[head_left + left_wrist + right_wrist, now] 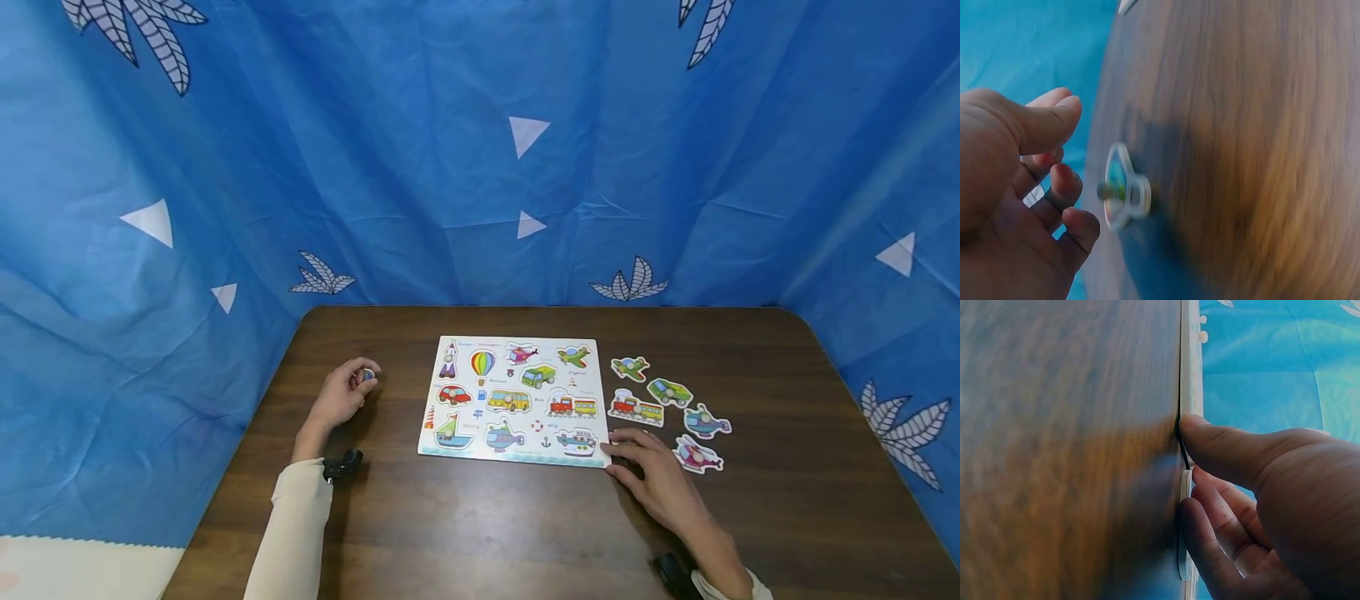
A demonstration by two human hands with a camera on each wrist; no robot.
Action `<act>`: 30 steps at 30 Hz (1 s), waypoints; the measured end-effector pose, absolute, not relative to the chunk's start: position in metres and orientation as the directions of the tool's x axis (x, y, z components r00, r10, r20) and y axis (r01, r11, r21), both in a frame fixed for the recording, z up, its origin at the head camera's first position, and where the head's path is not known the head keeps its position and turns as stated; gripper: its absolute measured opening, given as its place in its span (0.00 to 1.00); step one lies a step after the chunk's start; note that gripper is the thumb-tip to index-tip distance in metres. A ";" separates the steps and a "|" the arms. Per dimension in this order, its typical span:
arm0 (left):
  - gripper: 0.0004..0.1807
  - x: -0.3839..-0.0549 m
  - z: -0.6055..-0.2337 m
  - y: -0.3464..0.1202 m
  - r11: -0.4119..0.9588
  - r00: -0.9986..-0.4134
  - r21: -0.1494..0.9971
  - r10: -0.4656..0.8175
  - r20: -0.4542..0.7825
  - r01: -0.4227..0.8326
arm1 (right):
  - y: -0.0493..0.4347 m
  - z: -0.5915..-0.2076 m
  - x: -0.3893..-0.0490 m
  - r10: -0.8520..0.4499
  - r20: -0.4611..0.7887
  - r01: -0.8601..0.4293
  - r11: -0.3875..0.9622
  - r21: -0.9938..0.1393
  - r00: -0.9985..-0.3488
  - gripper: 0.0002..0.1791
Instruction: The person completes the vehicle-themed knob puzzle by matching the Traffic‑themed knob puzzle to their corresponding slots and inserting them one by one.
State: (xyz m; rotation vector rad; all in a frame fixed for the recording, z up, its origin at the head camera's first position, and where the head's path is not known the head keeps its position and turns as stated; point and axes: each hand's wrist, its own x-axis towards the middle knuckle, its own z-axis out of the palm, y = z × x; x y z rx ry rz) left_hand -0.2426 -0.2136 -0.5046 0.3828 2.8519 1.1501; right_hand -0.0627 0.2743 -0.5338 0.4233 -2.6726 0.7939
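My left hand (342, 395) is at the left of the table, its fingers bent loosely beside a small colourful puzzle piece (367, 375). In the left wrist view that white-edged piece (1124, 192) has a knob and is blurred, with a gap between it and the fingertips (1082, 224). A white puzzle board (480, 416) printed with vehicles lies mid-table. At its near right corner, my right hand (660, 482) holds the edge between thumb and fingers. In the right wrist view the thumb (1222, 447) meets the board's edge (1191, 369); a pale-edged piece (1184, 528) shows by the other fingers.
Right of the board lie loose pieces: a plane (630, 368), a train (636, 408), a green truck (670, 392), a blue submarine-like piece (706, 422) and a pink helicopter (698, 454). A blue curtain (465, 167) hangs behind the brown table (480, 533).
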 end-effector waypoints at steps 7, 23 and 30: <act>0.07 -0.246 -0.510 -0.235 0.702 -0.979 0.692 0.202 0.033 0.168 | 0.274 -0.534 -0.062 -0.182 0.388 -0.367 0.796 -0.481 -0.903 0.16; 0.05 -0.245 -0.522 -0.251 0.720 -0.988 0.679 0.140 0.064 0.146 | 0.274 -0.534 -0.062 -0.191 0.387 -0.373 0.796 -0.476 -0.902 0.17; 0.04 -0.248 -0.521 -0.246 0.728 -0.988 0.669 0.134 0.074 0.149 | 0.274 -0.534 -0.062 -0.192 0.407 -0.385 0.793 -0.471 -0.893 0.18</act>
